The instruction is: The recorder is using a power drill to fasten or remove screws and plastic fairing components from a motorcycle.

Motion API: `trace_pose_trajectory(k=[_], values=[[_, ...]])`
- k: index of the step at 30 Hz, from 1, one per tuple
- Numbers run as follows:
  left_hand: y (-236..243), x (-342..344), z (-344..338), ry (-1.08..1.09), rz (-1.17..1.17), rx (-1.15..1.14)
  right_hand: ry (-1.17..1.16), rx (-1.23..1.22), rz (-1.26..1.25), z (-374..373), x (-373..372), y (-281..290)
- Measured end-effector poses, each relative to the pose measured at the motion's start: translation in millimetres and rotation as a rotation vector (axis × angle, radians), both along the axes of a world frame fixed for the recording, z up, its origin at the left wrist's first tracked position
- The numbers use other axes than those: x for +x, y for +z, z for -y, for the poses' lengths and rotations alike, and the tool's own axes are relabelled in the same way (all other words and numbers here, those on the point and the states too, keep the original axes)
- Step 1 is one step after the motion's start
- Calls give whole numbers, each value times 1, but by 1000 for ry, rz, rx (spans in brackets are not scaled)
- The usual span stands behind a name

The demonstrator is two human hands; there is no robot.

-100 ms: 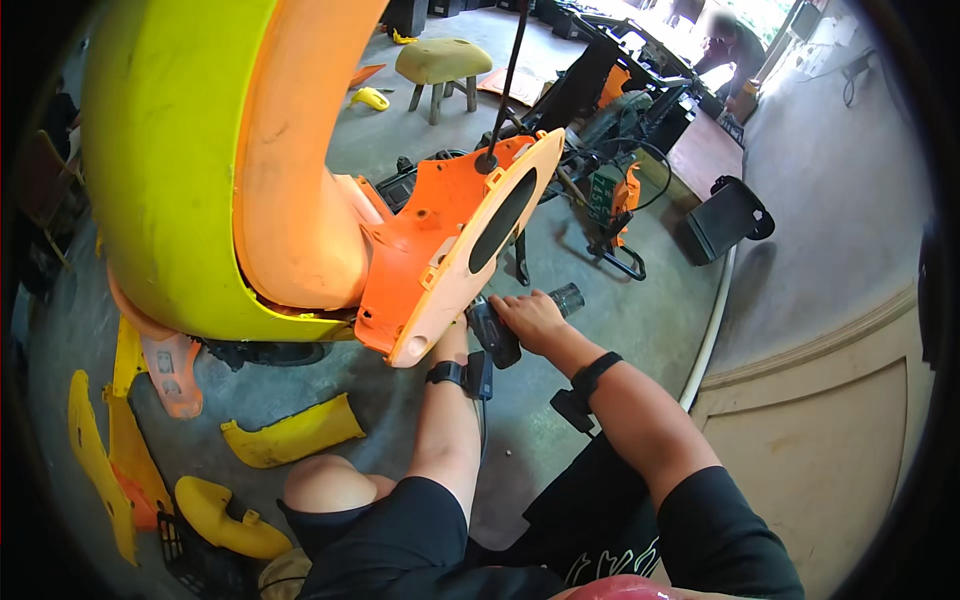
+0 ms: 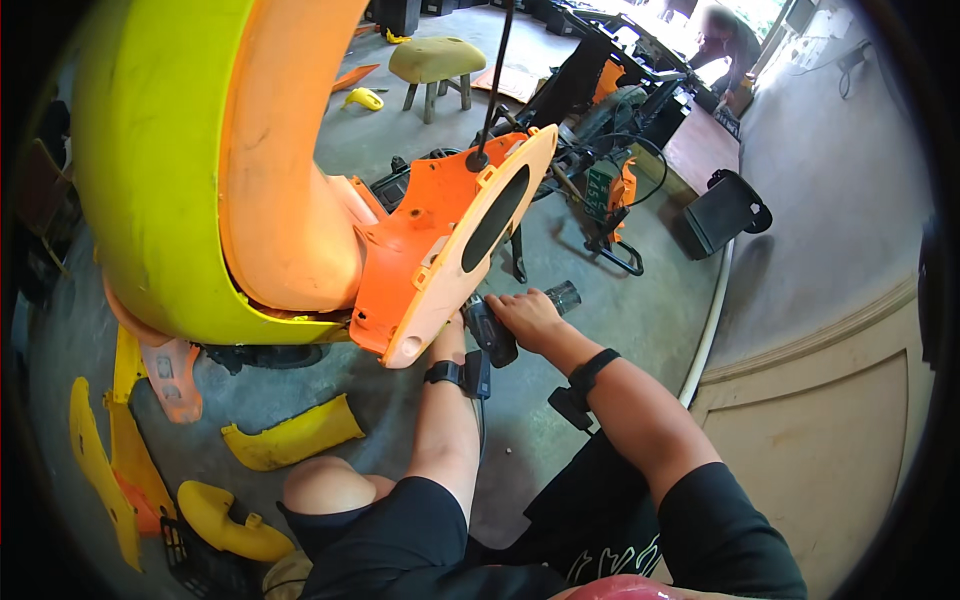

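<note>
Almost nothing has shifted since the moment before: both hands sit where they were, and the big panels have not budged. The right hand [image 2: 527, 315] is curled over a dark power tool [image 2: 497, 330] with a clear cylindrical end [image 2: 563, 296] poking out toward 2 o'clock; its fingers are wrapped around the tool's body, close under the lower edge of the orange body panel [image 2: 440, 250]. The left hand [image 2: 452, 330] reaches up at the panel's bottom corner and is mostly hidden behind it, so I cannot tell whether its fingers are spread or gripping. Each wrist carries one dark band, two in all. The orange panel, with one long black oval slot, leans toward 1 o'clock and butts against the large yellow shell [image 2: 160, 170] that fills the 10 o'clock part of the view. On the concrete floor [image 2: 640, 320] toward 7 and 8 o'clock I count three loose yellow trim pieces: one curved strip [image 2: 292, 436], one hooked piece [image 2: 225, 522] and one long piece [image 2: 95, 470] by the edge. At 12 o'clock stands one small stool [image 2: 436, 62] with one more yellow scrap [image 2: 362, 98] just beside it. One black seat-like part [image 2: 722, 212] lies at 2 o'clock, and another person [image 2: 725, 40] crouches far off at 1 o'clock.
</note>
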State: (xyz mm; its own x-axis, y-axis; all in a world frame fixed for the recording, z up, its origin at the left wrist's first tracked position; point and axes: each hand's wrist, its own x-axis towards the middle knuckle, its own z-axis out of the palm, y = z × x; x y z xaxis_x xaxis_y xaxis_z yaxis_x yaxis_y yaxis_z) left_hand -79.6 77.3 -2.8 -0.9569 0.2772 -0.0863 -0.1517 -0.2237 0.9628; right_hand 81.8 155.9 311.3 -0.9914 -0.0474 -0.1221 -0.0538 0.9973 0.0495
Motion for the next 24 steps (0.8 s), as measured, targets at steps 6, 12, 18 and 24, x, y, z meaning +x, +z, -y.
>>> trace_pose_trajectory(k=[6, 12, 18, 24], values=[[26, 9, -38, -60, 304, 321, -45, -16, 96, -20, 14, -1], [97, 10, -14, -84, 666, 554, 3, -23, 80, -13, 9, -5], [155, 47, -14, -54, 616, 487, -5, -10, 104, -20, 15, -7], [148, 42, -11, -26, 595, 567, 0, -8, 119, -15, 12, -4]])
